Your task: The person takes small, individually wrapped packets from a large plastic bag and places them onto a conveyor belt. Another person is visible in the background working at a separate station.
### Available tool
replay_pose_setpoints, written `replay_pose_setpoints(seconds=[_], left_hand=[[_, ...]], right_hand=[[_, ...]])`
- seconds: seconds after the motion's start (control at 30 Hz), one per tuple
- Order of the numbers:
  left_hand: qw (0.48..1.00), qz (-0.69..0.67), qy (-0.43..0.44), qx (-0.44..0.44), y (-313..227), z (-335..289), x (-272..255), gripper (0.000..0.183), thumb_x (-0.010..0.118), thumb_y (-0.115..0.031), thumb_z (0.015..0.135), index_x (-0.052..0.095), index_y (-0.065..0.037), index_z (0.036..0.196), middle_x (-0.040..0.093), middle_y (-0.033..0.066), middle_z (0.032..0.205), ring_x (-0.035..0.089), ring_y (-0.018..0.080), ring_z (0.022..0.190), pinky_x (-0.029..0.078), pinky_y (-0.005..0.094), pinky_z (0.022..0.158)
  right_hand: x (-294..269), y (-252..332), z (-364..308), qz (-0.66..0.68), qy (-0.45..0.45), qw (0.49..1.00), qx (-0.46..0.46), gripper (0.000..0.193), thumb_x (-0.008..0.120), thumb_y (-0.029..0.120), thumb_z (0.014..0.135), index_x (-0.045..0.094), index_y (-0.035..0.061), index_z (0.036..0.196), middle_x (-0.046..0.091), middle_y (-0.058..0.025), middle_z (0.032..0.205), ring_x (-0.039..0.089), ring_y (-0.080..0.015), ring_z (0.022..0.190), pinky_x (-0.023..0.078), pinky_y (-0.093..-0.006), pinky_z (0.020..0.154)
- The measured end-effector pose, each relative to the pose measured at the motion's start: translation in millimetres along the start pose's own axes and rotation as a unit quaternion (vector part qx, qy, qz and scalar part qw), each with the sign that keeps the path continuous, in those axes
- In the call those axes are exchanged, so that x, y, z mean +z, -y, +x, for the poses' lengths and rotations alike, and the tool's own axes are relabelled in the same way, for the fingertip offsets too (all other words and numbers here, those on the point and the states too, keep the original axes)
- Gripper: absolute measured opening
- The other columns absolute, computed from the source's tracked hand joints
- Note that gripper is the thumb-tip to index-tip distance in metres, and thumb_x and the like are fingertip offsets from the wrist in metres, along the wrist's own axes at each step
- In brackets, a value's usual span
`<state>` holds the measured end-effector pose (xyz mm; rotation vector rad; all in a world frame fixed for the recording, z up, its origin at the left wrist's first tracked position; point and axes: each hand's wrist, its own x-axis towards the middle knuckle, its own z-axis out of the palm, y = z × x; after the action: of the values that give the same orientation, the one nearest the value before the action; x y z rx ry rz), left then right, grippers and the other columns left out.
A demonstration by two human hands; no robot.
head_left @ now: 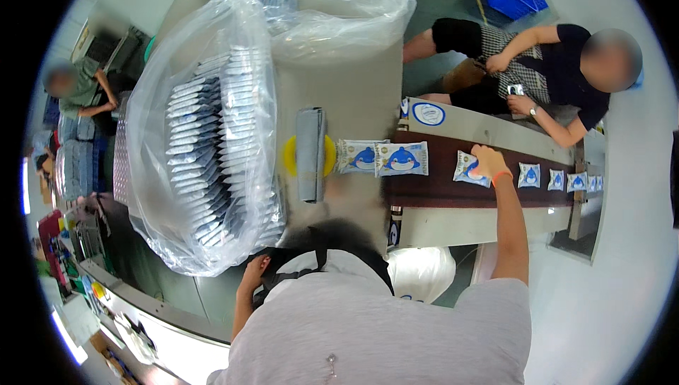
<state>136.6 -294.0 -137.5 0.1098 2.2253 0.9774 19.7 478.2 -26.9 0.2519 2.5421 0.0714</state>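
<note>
The right hand (488,162) reaches out over the dark conveyor belt (438,190) and rests on a small blue-and-white pouch (468,170). The fingers lie flat on the pouch's right part; whether they pinch it or only press it to the belt cannot be told. The pouch lies directly under the grip, tilted slightly, its long axis roughly across the belt.

Two larger pouches (385,158) of the same pattern lie side by side at the belt's left end, well left of the right hand. A row of smaller pouches (559,178) runs along the belt to the right of it, spaced apart.

The left hand (256,268) is held low, near the body, at the lower edge of the large clear bag (177,208) of stacked pouches on the bench (353,88). Its fingers are curled; what they close on, if anything, cannot be told. The right hand is by far the nearer to the belt.

A grey folded stack (311,153) lies over a yellow disc (290,156) on the bench. A seated person (544,66) is beyond the belt.
</note>
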Motion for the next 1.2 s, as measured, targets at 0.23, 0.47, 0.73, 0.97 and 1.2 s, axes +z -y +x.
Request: replay_pose_setpoints(seconds=[0.23, 0.47, 0.73, 0.97, 1.2], left_hand=[[0.998, 0.026, 0.017, -0.055, -56, 7, -4, 0.032, 0.060, -0.024, 0.096, 0.063, -0.002, 0.119, 0.066, 0.0179, 0.108, 0.067, 0.0316, 0.096, 0.053, 0.0390, 0.082], [0.998, 0.014, -0.019, -0.064, -56, -3, -13, 0.032, 0.061, -0.022, 0.096, 0.062, -0.002, 0.120, 0.066, 0.0166, 0.109, 0.067, 0.0309, 0.095, 0.054, 0.0381, 0.081], [0.932, -0.179, -0.255, -0.188, 16, -91, -22, 0.023, 0.058, -0.015, 0.096, 0.067, -0.001, 0.112, 0.070, 0.0099, 0.087, 0.067, 0.0177, 0.080, 0.053, 0.0321, 0.075], [0.771, 0.047, -0.619, -0.140, 103, -114, -247, 0.019, 0.049, -0.006, 0.098, 0.065, 0.003, 0.092, 0.064, 0.0052, 0.085, 0.058, 0.0113, 0.074, 0.045, 0.0238, 0.065], [0.831, -0.090, -0.506, 0.211, -119, 75, -476, 0.025, 0.057, -0.009, 0.096, 0.062, 0.001, 0.118, 0.065, 0.0073, 0.117, 0.061, 0.0153, 0.109, 0.046, 0.0290, 0.095]], right_hand=[[-52, 93, 34, 0.269, 0.146, 0.930, -0.202, 0.040, 0.078, 0.031, 0.071, 0.069, 0.0010, 0.096, 0.068, -0.0157, 0.095, 0.064, -0.0277, 0.090, 0.048, -0.0389, 0.083], [-33, 252, 124, 0.178, 0.254, 0.921, -0.234, 0.073, 0.080, 0.043, 0.066, 0.059, 0.0043, 0.124, 0.057, -0.0201, 0.129, 0.053, -0.0335, 0.118, 0.043, -0.0402, 0.102], [33, 293, 26, 0.086, 0.026, 0.960, -0.265, 0.099, 0.087, 0.046, 0.049, 0.050, 0.0033, 0.130, 0.051, -0.0176, 0.129, 0.046, -0.0361, 0.123, 0.039, -0.0486, 0.100], [101, 343, -84, 0.088, -0.089, 0.965, -0.229, 0.086, 0.087, 0.028, 0.049, 0.049, 0.0051, 0.124, 0.055, -0.0152, 0.119, 0.052, -0.0352, 0.115, 0.038, -0.0469, 0.102], [-5, 335, -101, 0.584, 0.190, 0.780, -0.120, 0.091, 0.088, 0.015, 0.059, 0.042, 0.0054, 0.136, 0.060, -0.0117, 0.127, 0.059, -0.0268, 0.116, 0.043, -0.0430, 0.103]])
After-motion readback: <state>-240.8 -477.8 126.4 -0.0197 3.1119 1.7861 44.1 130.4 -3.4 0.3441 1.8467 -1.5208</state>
